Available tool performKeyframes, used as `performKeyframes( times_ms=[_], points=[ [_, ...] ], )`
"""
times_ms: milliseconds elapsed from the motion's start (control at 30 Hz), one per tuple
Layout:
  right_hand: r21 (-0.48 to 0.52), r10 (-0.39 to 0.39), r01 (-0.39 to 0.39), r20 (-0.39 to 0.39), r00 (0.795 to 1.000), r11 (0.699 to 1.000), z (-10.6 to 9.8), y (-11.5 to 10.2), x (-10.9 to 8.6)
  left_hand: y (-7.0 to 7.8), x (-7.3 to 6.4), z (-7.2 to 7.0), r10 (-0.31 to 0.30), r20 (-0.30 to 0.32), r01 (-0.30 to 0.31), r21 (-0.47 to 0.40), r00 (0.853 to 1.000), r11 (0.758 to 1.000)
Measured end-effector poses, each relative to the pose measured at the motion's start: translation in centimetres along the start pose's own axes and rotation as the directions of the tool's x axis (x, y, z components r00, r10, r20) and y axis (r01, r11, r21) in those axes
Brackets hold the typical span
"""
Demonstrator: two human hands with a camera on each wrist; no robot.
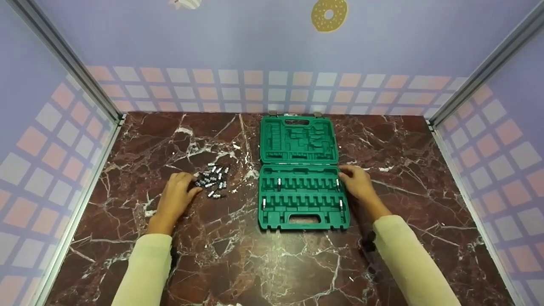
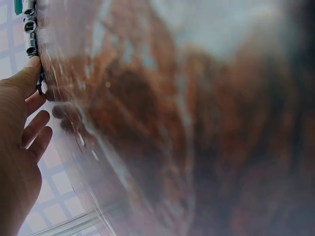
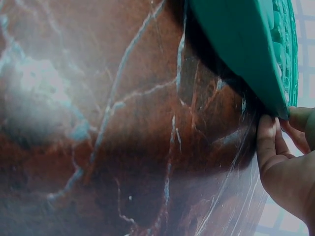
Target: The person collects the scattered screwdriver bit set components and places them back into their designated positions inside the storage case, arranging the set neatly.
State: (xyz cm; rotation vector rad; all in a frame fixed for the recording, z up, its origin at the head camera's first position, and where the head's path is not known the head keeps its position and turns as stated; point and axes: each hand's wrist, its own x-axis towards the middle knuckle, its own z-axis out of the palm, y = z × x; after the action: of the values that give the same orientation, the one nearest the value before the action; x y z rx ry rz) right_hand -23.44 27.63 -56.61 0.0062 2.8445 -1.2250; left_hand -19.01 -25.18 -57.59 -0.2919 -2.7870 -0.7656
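An unfolded green plastic tool case (image 1: 304, 195) lies on the table, with several bit sockets standing in its front-half slots, one of them a bit socket (image 1: 279, 184) in the upper row. My right hand (image 1: 359, 183) grips the case's right edge, thumb and fingers at its corner in the right wrist view (image 3: 285, 147). Left of the case is a loose pile of silver bit sockets (image 1: 210, 183) with dark shafts. At the pile's left side my left hand (image 1: 174, 195) pinches a bit socket by its dark shaft (image 2: 41, 84) between thumb and index finger; the other fingers hang loosely curled.
The case lid (image 1: 297, 138) lies folded back toward the rear wall (image 1: 276, 51). Marbled brown tabletop (image 1: 238, 255) runs under everything. Side walls with metal strips (image 1: 68, 229) bound the table at left and right.
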Motion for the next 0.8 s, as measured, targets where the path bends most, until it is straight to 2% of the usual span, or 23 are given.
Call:
performKeyframes(
  times_ms=[433, 800],
  points=[
    [0.015, 0.005, -0.005, -0.007, 1.000, 1.000, -0.03, -0.16, 0.14, 0.20, 0.11, -0.32, -0.003, 0.013, 0.002, 0.078, 1.000, 0.997],
    [0.011, 0.027, -0.027, 0.024, 0.999, 1.000, 0.00, 0.02, 0.05, 0.41, 0.20, -0.01, 0.007, 0.059, -0.009, 0.033, 0.998, 0.999]
  ],
)
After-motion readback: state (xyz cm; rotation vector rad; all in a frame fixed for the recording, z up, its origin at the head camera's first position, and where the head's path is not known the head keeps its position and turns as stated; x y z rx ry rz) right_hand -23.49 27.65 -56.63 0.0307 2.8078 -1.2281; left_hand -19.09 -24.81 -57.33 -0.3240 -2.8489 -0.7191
